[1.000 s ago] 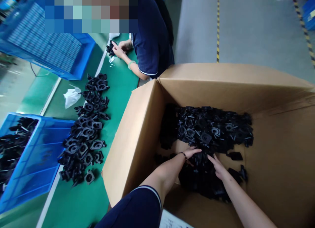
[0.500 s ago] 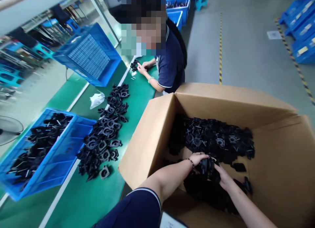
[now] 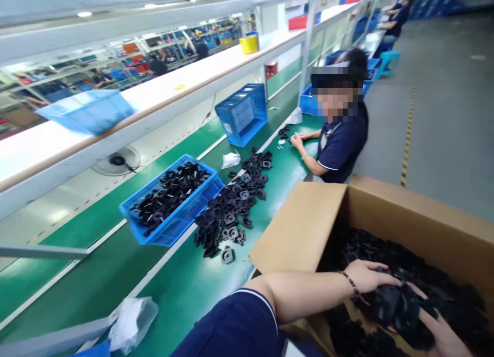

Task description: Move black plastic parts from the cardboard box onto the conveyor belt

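Head view has swung up and left. Both hands now cup a bunch of black parts (image 3: 401, 308) lifted clear of the pile in the box (image 3: 304, 228), lower right. Left hand (image 3: 368, 275) curls on top; right hand (image 3: 443, 336) cups underneath.

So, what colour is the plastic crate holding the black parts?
The plastic crate is blue, seen in the head view.

A factory assembly line: a long green conveyor surface (image 3: 127, 264), blue crates (image 3: 170, 200) of black plastic parts (image 3: 231, 213), seated co-workers (image 3: 339, 141) alongside.
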The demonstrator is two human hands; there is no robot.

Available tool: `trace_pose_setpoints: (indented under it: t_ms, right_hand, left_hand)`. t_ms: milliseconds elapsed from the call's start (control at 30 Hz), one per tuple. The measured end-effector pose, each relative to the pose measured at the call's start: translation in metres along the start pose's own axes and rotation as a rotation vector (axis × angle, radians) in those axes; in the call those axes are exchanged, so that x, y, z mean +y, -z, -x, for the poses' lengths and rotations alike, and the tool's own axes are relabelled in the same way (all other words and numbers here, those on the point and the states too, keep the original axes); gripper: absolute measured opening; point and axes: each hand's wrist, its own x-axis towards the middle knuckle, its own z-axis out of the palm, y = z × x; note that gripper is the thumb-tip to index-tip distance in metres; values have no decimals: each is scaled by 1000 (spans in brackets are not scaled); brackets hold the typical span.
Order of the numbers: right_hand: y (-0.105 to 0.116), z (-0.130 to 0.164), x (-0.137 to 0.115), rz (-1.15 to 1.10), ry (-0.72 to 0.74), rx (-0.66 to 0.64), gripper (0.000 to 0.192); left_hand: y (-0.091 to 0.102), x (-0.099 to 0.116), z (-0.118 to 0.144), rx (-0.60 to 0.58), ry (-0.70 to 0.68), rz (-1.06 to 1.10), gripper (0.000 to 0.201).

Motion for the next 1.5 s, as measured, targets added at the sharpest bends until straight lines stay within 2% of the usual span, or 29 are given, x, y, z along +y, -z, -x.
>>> trace_pose_setpoints:
  t_ms: [67,133,200,267,400,500,567,667,767,867,1000,1100,1200,1233,1267,1300,1367,1400,1500]
  right_hand:
    - [-28,-3,-27,59,43,-59,79]
    - [-69,-4,-54,87,82,-134,80]
    - [-121,-4,-76,90,137,-221,81]
    - [-180,-5,-87,71,132,-319,83]
    - [-297,-10,-76,113,-38,-560,82]
    - [-374,-10,-53,190,-119,-705,70]
    - [-418,-8,-41,241,-165,-766,65]
    - [-469,-6,-33,255,-153,-784,65]
    - [-496,-12,-34,239,-66,-712,73]
    - [-498,-22,-40,270,16,-642,78]
    - [-469,-26,-51,394,115,-589,78]
    - [-424,-22,-58,527,229,-531,78]
    - [-362,-19,-52,640,388,-467,64]
    - [-340,-19,-44,696,456,-434,58]
    - [-318,-18,-35,908,620,-378,53]
    - [-298,-17,-25,1128,722,-308,50]
    - [-268,-13,-3,1486,743,-202,46]
    - [-258,-10,5,1590,767,-187,48]
    - [-245,-1,16,1730,806,-151,52]
  left_hand:
    - [28,22,18,38,-69,32,60]
    - [63,40,37,81,-138,82,60]
    - [106,51,56,131,-223,162,57]
    - [153,52,74,226,-258,254,52]
    - [249,27,110,478,-154,392,40]
    - [313,2,136,593,-68,454,38]
    - [351,-10,150,651,-28,491,35]
    - [399,-17,161,734,-27,550,40]
    - [434,-19,164,824,-88,605,53]
    - [453,-24,166,928,-144,629,60]
    - [458,-49,175,1078,-172,584,55]
    - [440,-76,184,1168,-194,463,49]
    - [399,-102,188,1150,-244,259,38]
    - [381,-109,189,1105,-266,182,32]
    - [361,-115,188,1046,-291,108,26]
    - [340,-120,187,977,-315,37,23]
    - [299,-128,183,817,-360,-94,24]
    - [280,-131,180,697,-392,-204,34]
    - [233,-134,168,216,-470,-658,82]
